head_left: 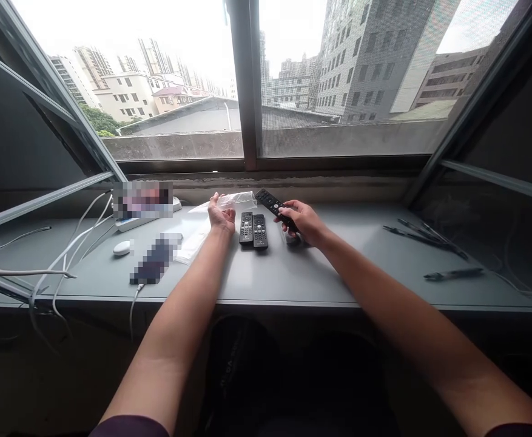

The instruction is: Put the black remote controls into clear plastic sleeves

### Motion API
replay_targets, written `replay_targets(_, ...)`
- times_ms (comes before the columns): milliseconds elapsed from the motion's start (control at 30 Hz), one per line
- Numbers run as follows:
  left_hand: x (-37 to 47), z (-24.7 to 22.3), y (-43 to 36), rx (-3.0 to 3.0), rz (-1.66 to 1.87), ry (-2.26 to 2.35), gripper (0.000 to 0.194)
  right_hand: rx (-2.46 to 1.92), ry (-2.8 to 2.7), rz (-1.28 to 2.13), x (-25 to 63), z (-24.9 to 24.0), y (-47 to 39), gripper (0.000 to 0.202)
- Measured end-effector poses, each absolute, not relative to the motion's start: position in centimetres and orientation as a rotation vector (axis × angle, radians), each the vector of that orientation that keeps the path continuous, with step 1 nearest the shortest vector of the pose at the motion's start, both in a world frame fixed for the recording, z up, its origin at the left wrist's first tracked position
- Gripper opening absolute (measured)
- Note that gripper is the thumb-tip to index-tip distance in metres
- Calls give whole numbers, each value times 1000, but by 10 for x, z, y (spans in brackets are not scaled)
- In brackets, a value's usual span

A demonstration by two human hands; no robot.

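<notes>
My left hand [221, 215] is closed on a clear plastic bag [241, 200], whose end stretches right toward a black remote. That black remote [271, 203] is tilted in the air, gripped at its lower end by my right hand [301, 221]. Between my hands, two more black remotes lie side by side on the grey table [293, 279]: a left one [246, 228] and a right one [260, 232]. More clear plastic [195, 240] lies beside my left wrist. A small dark object [293, 240], partly hidden, sits under my right hand.
At the left are a white power strip [150, 215], a white oval object [121, 247], a blurred-out dark device [154, 261] and white cables [68, 249]. Several pens [452, 275] lie at the right. A window frame [247, 91] stands behind the table.
</notes>
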State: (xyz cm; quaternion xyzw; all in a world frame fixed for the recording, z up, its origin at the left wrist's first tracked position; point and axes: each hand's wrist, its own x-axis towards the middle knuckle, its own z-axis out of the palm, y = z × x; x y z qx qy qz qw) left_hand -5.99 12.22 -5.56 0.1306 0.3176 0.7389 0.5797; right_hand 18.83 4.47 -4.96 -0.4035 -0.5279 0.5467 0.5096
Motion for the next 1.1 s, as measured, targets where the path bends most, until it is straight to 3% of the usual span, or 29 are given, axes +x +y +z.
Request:
replay_targets(367, -59, -57, 124, 359, 1684, 709, 16, -979, -1334, 1483, 191, -45, 39, 24)
replay_targets(567, -51, -59, 120, 568, 1545, 640, 33, -966, -1310, 1594, 192, -47, 41, 15)
replay_targets(800, -36, -56, 112, 853, 1368, 622, 36, -910, -1353, 1475, 186, -53, 43, 30)
replay_targets(1100, -34, -55, 107, 943, 1371, 539, 80, -997, -1505, 1348, 188, -48, 37, 47)
